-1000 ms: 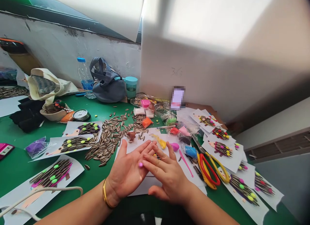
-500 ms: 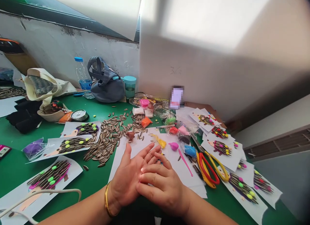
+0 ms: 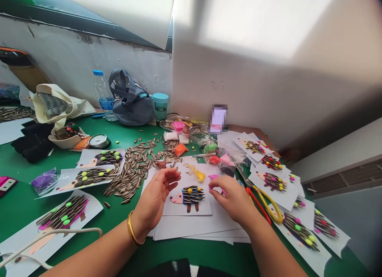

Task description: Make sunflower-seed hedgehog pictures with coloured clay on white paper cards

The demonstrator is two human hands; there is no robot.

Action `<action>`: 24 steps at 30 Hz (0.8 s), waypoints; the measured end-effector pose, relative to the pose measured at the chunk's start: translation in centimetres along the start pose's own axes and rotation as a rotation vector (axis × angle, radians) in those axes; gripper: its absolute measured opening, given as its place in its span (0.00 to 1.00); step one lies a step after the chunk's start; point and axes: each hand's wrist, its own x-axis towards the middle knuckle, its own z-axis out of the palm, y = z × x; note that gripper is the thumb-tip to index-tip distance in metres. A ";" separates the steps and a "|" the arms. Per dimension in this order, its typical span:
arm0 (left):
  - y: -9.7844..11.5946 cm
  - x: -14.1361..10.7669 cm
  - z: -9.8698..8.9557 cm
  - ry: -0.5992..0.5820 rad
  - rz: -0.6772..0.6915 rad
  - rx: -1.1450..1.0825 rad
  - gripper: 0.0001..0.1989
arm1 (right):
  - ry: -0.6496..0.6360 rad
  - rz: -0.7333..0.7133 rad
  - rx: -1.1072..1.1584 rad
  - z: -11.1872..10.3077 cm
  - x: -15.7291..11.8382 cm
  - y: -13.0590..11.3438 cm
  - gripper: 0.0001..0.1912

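Observation:
A hedgehog picture (image 3: 186, 209) lies on white sheets between my hands. Its pink face points left, and its blue-edged body bears striped sunflower seeds (image 3: 195, 197) with yellow clay dots on top. My left hand (image 3: 155, 197) is at the picture's left side, palm turned inward, fingers loosely curled and holding nothing. At the right edge of the picture, my right hand (image 3: 229, 197) has thumb and fingertips drawn together in a pinch; whatever is between them is too small to make out. Magenta clay (image 3: 213, 176) shows just beyond that hand, and yellow clay (image 3: 197, 174) rests above the picture.
A heap of sunflower seeds (image 3: 134, 165) spreads to the left. Finished hedgehog cards (image 3: 273, 183) lie at right beside scissors (image 3: 273, 207) with red and yellow handles. Bagged clay, a phone (image 3: 218, 120), a blue bag (image 3: 131, 106) and a cup (image 3: 160, 106) stand at the back.
My hands were together, right fingers over the left palm. They have moved apart to either side, uncovering the hedgehog picture, and the right fingers have closed into a pinch.

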 end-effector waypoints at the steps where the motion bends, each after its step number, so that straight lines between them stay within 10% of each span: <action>1: -0.1 0.1 -0.1 -0.002 0.006 0.024 0.14 | -0.042 0.011 0.004 0.0 0.0 0.0 0.02; 24: -0.7 0.4 -0.3 -0.012 0.037 0.286 0.15 | -0.118 -0.002 0.034 2.7 0.0 -0.9 0.05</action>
